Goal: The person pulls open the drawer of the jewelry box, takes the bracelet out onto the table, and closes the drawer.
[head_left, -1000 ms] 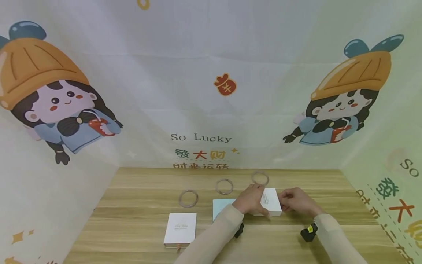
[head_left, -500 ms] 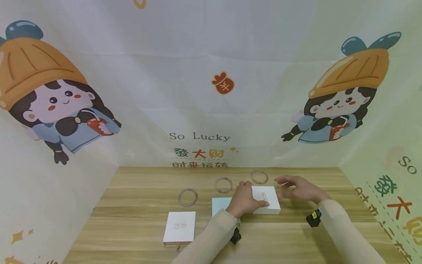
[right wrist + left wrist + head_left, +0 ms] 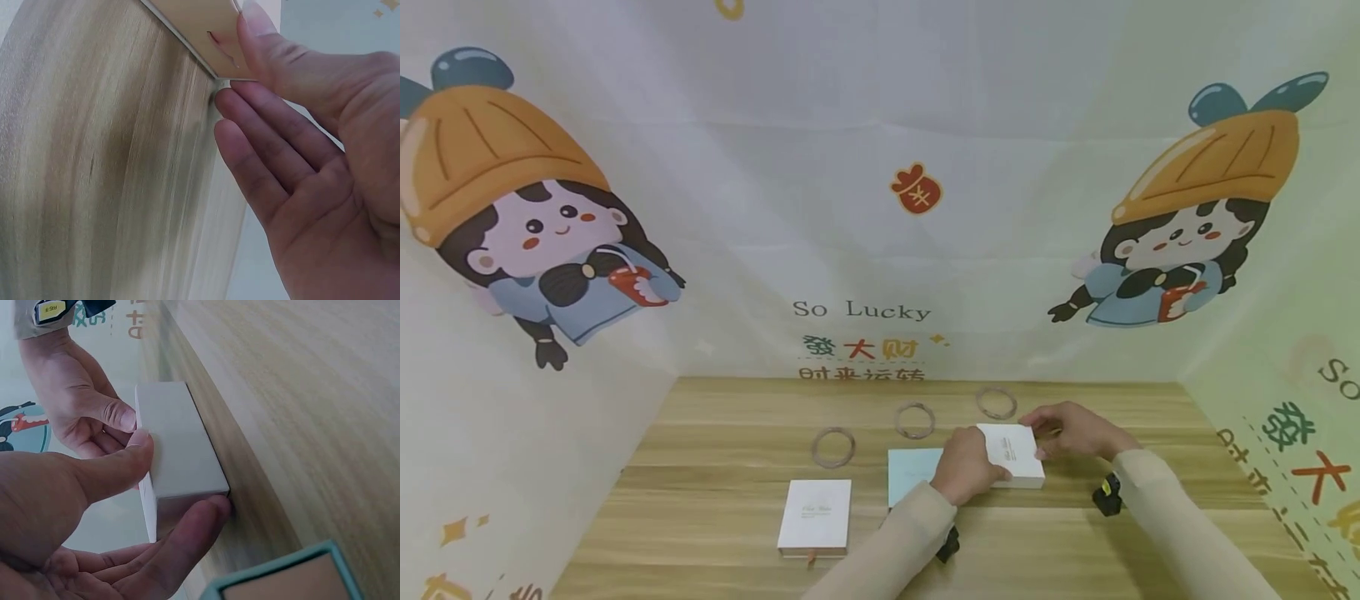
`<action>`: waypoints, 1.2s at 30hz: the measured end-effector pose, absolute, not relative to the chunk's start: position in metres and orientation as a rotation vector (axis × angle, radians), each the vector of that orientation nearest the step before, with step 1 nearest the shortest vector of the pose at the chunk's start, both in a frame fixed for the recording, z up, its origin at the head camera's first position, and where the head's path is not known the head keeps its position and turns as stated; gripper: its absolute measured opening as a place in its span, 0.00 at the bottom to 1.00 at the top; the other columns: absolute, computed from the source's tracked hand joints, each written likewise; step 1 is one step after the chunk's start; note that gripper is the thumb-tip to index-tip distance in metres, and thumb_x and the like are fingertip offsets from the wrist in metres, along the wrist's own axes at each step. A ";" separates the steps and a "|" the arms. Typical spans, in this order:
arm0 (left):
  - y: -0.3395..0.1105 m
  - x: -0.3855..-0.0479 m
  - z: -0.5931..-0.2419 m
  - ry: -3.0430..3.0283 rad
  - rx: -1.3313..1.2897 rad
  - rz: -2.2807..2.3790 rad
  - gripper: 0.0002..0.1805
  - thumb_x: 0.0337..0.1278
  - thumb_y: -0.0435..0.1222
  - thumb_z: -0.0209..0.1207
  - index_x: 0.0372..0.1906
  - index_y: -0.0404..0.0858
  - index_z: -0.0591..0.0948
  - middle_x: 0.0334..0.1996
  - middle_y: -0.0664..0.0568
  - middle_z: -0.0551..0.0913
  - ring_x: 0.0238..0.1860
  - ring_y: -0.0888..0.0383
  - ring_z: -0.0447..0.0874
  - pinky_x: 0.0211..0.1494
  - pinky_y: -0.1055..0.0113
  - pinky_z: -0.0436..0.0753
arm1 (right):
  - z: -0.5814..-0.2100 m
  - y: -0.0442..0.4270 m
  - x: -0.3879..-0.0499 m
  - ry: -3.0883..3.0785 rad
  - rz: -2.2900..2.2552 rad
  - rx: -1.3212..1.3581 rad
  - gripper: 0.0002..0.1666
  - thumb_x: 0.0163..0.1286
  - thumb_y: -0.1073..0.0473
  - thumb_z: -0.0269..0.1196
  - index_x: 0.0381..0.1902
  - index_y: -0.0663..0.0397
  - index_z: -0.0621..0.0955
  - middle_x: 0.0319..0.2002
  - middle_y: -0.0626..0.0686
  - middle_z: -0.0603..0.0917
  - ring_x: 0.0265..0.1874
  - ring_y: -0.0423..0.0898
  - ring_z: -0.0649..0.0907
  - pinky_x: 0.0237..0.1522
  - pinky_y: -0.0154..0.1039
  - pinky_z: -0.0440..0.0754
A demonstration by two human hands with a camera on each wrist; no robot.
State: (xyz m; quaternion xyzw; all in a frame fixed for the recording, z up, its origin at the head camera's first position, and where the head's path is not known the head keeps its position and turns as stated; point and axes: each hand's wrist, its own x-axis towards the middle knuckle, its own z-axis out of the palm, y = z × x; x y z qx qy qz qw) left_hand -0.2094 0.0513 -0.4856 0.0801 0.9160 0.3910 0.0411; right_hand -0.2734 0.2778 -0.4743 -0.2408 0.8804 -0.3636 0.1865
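A flat white box [image 3: 1013, 454] with small print lies between both hands in the head view. My left hand [image 3: 966, 467] grips its left end, thumb on the printed face and fingers round the end, as the left wrist view shows of the box [image 3: 181, 444]. On its right end, my right hand [image 3: 1075, 429] has the thumb at the edge and fingers about the far corner. The box's tan end face [image 3: 209, 37] carries a small ribbon tab [image 3: 222, 49] in the right wrist view. Right beside my left hand lies a light blue box [image 3: 913, 471], partly covered.
Another white box [image 3: 815, 515] with a ribbon tab at its front lies at the left. Three thin rings like bangles, a left [image 3: 813, 450], a middle [image 3: 897, 421] and a right one [image 3: 977, 403], lie behind the boxes. Printed cloth walls [image 3: 880, 275] enclose the wooden table.
My right hand first was at the box's right side, then lifted off with fingers spread, and now touches the right end again. My left hand stays on the box.
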 end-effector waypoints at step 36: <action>0.054 -0.254 -0.481 2.752 -0.008 1.229 0.07 0.42 0.27 0.74 0.21 0.34 0.85 0.26 0.50 0.86 0.27 0.58 0.76 0.28 0.71 0.77 | -0.492 0.280 -0.205 2.751 -1.166 -0.261 0.12 0.62 0.59 0.73 0.38 0.60 0.82 0.31 0.51 0.86 0.30 0.44 0.80 0.30 0.34 0.77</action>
